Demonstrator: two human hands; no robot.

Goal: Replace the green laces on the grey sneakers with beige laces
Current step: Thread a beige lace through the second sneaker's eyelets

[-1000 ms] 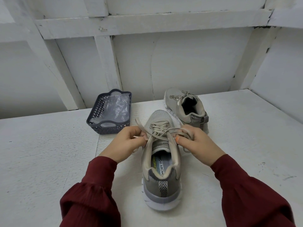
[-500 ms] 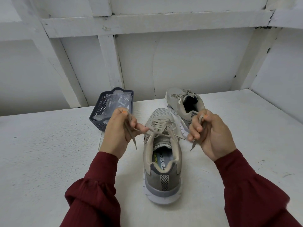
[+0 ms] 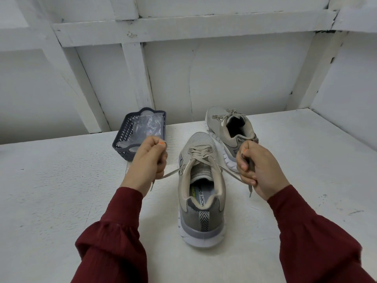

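Beige laces [image 3: 201, 154] cross the eyelets of the near sneaker [image 3: 202, 217], which stands on the white table [image 3: 51, 201] between our two hands, heel toward us. We grip one lace end in each fist: our left hand [image 3: 149, 160] is curled tight round the left end and our right hand [image 3: 259, 168] round the right end. Both ends run taut from the top eyelets out to the fists, and a short tip hangs below each hand. Just beyond our right hand sits the second sneaker [image 3: 228, 127], also laced in beige. Just beyond our left hand is a dark basket [image 3: 122, 144] holding a clear plastic bag [image 3: 148, 125]. Dark red sleeves [image 3: 114, 242] cover our forearms.
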